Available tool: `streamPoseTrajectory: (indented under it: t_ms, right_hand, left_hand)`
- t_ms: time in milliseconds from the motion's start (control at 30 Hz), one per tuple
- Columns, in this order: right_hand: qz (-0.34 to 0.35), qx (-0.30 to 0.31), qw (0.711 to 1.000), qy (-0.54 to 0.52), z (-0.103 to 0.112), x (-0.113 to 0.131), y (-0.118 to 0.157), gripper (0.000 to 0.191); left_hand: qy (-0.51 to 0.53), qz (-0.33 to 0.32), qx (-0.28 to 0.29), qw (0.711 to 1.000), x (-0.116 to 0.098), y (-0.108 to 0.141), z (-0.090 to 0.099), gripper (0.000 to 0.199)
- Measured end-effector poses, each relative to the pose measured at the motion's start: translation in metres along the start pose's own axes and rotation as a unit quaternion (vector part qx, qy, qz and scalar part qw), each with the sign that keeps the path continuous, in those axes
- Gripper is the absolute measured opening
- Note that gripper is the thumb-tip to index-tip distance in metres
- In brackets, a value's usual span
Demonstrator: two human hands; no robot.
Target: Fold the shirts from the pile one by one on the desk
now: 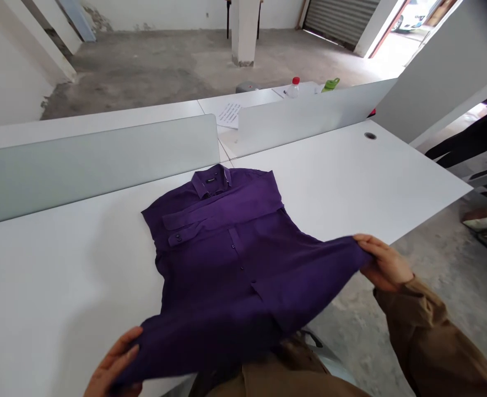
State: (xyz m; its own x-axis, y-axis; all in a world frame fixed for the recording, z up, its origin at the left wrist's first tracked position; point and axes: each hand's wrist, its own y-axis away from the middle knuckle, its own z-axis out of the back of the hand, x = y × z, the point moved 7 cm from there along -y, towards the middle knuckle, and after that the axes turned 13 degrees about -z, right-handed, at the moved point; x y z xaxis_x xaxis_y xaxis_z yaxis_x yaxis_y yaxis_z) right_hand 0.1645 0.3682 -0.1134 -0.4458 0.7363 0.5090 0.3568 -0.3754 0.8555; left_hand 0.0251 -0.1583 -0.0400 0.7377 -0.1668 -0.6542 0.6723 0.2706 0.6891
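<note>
A purple button-up shirt point(210, 270) lies front up on the white table, its collar pointing away from me. One sleeve is folded across the chest, with its cuff at the left. My left hand point(117, 364) grips the shirt's lower left hem corner between thumb and fingers. At the opposite side my right hand point(386, 262) pinches the other hem corner, past the table's front edge. Between both hands the hem is lifted and spread wide. The other sleeve cannot be made out clearly.
Low frosted dividers point(103, 157) run along the back of the white table point(342, 182). Behind them are a printed sheet point(229, 114), a red-capped bottle point(293, 89) and a green-lidded bottle point(330, 85). A round cable hole point(369, 135) sits at the far right.
</note>
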Motion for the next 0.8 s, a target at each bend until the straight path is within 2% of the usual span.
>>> streamPoseTrajectory:
  t_ms: [167, 267, 333, 433, 533, 600, 667, 733, 767, 800]
  right_hand:
    - [0.066, 0.07, 0.995, 0.002, -0.072, 0.07, -0.049, 0.012]
    - [0.067, 0.11, 0.992, 0.012, -0.117, 0.093, -0.09, 0.013]
    - [0.05, 0.128, 0.99, 0.014, -0.149, 0.1, -0.126, 0.013]
    - [0.004, 0.135, 0.991, 0.013, -0.196, 0.094, -0.188, 0.009]
    - [-0.033, 0.111, 0.993, 0.028, -0.228, 0.073, -0.242, 0.012]
    - [-0.018, 0.089, 0.994, 0.062, -0.24, 0.058, -0.265, 0.022]
    - [0.027, 0.085, 0.986, 0.138, -0.249, 0.045, -0.276, 0.03]
    - [0.097, 0.105, 0.952, 0.27, -0.263, 0.036, -0.278, 0.03]
    - [0.143, 0.122, 0.918, 0.349, -0.272, 0.031, -0.276, 0.029]
    - [0.196, 0.141, 0.871, 0.427, -0.282, 0.027, -0.272, 0.029]
  left_hand:
    - [0.114, -0.052, -0.051, 0.991, -0.066, -0.046, -0.043, 0.027]
    - [0.189, -0.086, -0.066, 0.976, -0.094, -0.083, -0.07, 0.022]
    - [0.234, -0.1, -0.06, 0.965, -0.106, -0.119, -0.087, 0.019]
    - [0.283, -0.109, -0.053, 0.951, -0.111, -0.185, -0.108, 0.014]
    - [0.285, -0.104, -0.049, 0.952, -0.101, -0.24, -0.12, 0.009]
    - [0.241, -0.108, -0.029, 0.964, -0.09, -0.262, -0.126, 0.008]
    - [0.171, -0.154, -0.021, 0.973, -0.083, -0.272, -0.129, 0.021]
    - [0.07, -0.253, -0.022, 0.965, -0.085, -0.271, -0.131, 0.036]
    - [0.001, -0.313, -0.014, 0.95, -0.089, -0.268, -0.136, 0.04]
    - [-0.081, -0.371, 0.001, 0.925, -0.094, -0.264, -0.143, 0.042]
